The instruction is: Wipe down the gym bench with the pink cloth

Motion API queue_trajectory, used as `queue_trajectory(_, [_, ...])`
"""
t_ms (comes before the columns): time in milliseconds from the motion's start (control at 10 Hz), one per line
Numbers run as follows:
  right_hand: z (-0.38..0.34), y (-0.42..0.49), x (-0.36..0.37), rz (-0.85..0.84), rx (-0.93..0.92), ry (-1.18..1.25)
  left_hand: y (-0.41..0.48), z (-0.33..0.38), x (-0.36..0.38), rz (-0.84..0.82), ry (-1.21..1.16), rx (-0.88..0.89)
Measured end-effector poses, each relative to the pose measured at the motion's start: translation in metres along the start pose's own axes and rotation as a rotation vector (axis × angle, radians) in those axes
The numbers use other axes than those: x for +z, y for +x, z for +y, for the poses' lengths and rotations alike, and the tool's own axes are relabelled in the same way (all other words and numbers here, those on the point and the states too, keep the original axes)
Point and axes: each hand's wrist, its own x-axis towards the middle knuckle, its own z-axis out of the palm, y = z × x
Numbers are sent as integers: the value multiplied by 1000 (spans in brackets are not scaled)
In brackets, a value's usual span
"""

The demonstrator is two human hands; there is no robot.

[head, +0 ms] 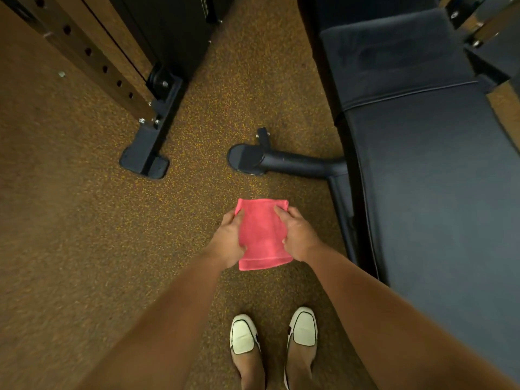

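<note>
Speckled brown-and-orange rubber gym floor point(70, 220) fills most of the view, seen from above by a person standing on it. At centre, a folded, rectangular pink cloth point(263, 235) of towelling is held flat between both hands above the floor.

The left hand point(229, 237) grips the cloth's 9 o'clock edge, with its thumb lying on top along that edge. Its other fingers are curled underneath, out of sight. The right hand point(299, 235) grips the 3 o'clock edge in the same way, thumb on top and reaching toward the far right corner, fingers tucked below.

From 1 to 4 o'clock runs the long black vinyl-padded gym bench point(436, 178), with a piped seam crossing it between two pads. The cloth is near the bench's left side but not touching it. A black tubular leg point(284, 161) with a flat end cap sticks out from under the bench onto the floor at 12 o'clock from the cloth.

At 10 to 11 o'clock a tan metal rack upright point(92, 57), drilled with a row of holes, slants down to a black bolted base foot point(146, 159).

At 6 o'clock, two cream slip-on shoes point(243, 337) with black trim point toward the cloth.
</note>
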Motion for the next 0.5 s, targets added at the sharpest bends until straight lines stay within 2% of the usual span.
queue_trajectory(300, [4,8,3,-120,111,-50,18,-10,11,-38,71,-35])
queue_trajectory(500, [-3,5,-7,-73,184,-230,11,-3,2,-46,93,-117])
